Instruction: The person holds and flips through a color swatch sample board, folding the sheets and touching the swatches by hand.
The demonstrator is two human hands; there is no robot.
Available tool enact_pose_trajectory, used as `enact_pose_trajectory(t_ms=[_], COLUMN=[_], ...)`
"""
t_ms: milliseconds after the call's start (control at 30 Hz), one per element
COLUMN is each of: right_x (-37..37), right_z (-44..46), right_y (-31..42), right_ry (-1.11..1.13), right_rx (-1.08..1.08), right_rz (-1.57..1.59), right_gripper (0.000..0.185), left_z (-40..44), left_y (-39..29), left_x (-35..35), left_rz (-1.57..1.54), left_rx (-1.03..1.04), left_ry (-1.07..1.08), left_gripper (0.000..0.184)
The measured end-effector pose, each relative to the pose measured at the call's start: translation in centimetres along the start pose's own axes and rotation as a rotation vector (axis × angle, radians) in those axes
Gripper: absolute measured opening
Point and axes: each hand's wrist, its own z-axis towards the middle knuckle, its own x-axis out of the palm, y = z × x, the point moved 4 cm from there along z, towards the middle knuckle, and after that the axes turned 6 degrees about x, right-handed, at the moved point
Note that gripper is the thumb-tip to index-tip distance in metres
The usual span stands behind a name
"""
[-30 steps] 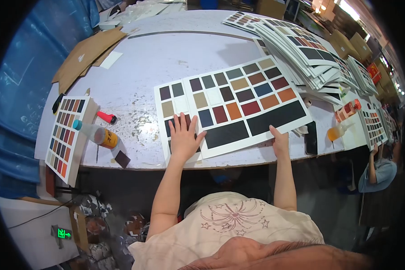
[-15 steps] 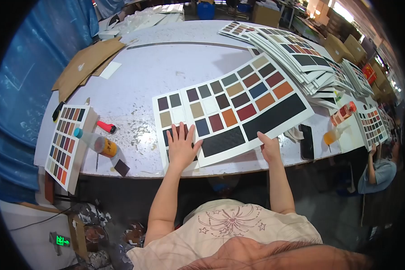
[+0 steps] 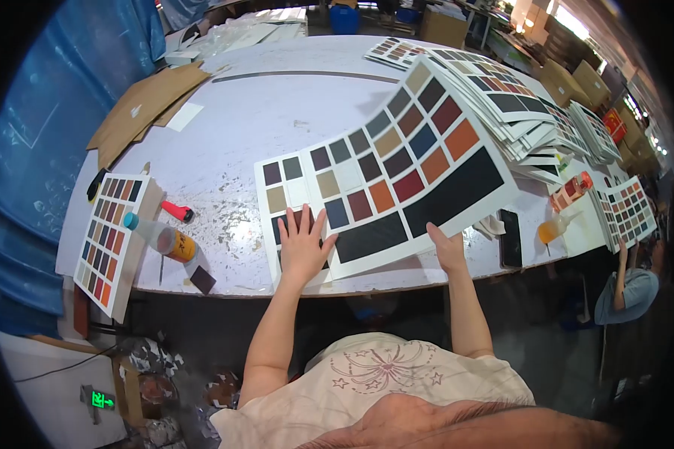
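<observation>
A large white card with colour swatches (image 3: 408, 183) lies across the front middle of the table, its right part bent up off the surface. My left hand (image 3: 303, 247) rests flat with fingers spread on the card's lower left part, over dark swatches. At the lower edge, my right hand (image 3: 448, 245) grips the card with the thumb on top; its other fingers are hidden beneath. One or two blank white squares show among the swatches near the fold. The card's raised right side leans close to the pile of similar cards (image 3: 494, 112).
On the left of the table (image 3: 277, 97) are a swatch stack (image 3: 112, 236), a bottle with orange label (image 3: 161, 238), a red-handled tool (image 3: 177, 211) and brown cardboard (image 3: 146, 105). A phone (image 3: 510, 238) and a glue bottle (image 3: 553, 227) lie right. A co-worker (image 3: 627, 292) holds another card.
The right part of the card has risen and curved upward, while my right hand has moved slightly left. My left hand stays pressed on the card. The co-worker's card has shifted.
</observation>
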Motion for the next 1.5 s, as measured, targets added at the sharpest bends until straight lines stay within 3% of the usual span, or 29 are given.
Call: enact_pose_trajectory(t_ms=[167, 400, 567, 1067, 1333, 1500], right_x=[0.0, -3.4, -6.2, -6.1, -6.0, -6.4], right_z=[0.8, 1.9, 3.3, 2.9, 2.9, 3.0], right_y=[2.1, 2.4, -2.8, -3.3, -3.2, -3.5], right_ry=[-0.053, -0.09, -0.151, -0.196, -0.161, -0.18], right_rx=[-0.028, 0.028, 0.082, 0.133, 0.088, 0.088], right_rz=[0.32, 0.323, 0.268, 0.269, 0.28, 0.274], right_gripper=[0.047, 0.052, 0.051, 0.05, 0.046, 0.049], left_z=[-0.3, -0.3, -0.3, 0.0, -0.4, -0.4], left_y=[0.0, -0.2, -0.3, -0.7, -0.9, -1.4], left_x=[-0.5, -0.9, -0.8, -0.9, -1.4, -1.7], left_rz=[-0.008, 0.014, 0.008, -0.047, -0.329, -0.319], left_rx=[0.011, 0.032, 0.063, 0.133, 0.234, 0.3], left_ry=[0.002, 0.04, 0.037, 0.03, -0.178, -0.239], left_gripper=[0.058, 0.058, 0.061, 0.064, 0.024, 0.019])
